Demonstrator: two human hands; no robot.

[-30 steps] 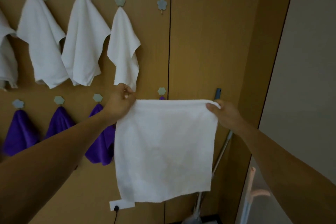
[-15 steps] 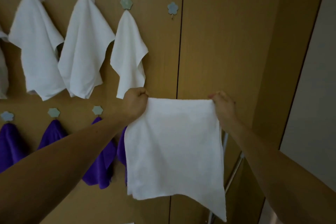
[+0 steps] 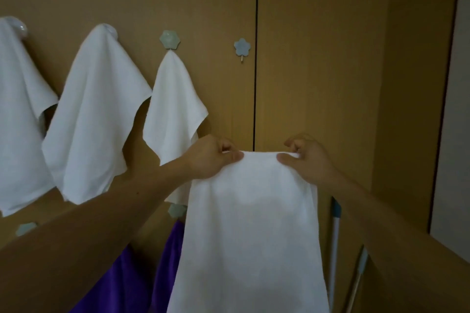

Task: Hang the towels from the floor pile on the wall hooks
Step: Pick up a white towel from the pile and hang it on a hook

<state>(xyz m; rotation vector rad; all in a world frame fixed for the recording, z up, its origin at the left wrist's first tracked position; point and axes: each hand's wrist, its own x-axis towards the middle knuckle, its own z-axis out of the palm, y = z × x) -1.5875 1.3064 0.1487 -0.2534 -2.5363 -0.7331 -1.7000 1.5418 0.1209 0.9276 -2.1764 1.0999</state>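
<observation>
A white towel (image 3: 251, 231) hangs in front of me, held by its top edge. My left hand (image 3: 211, 157) pinches the left part of that edge and my right hand (image 3: 309, 160) pinches the right part, a short gap between them. Above and between my hands a blue flower-shaped hook (image 3: 242, 48) on the wooden wall is bare. To its left a green flower hook (image 3: 170, 39) carries a white towel (image 3: 175, 114). Two more white towels (image 3: 94, 114) hang further left. The floor pile is out of view.
A lower row of green flower hooks (image 3: 176, 209) holds purple towels (image 3: 167, 269), partly hidden by my left arm and the held towel. Mop or broom handles (image 3: 335, 236) lean at the lower right. A dark panel seam (image 3: 255, 58) runs down the wall.
My hands have slid closer together along the towel's top edge, so the towel hangs narrower. The view has tilted up and closer to the wall hooks.
</observation>
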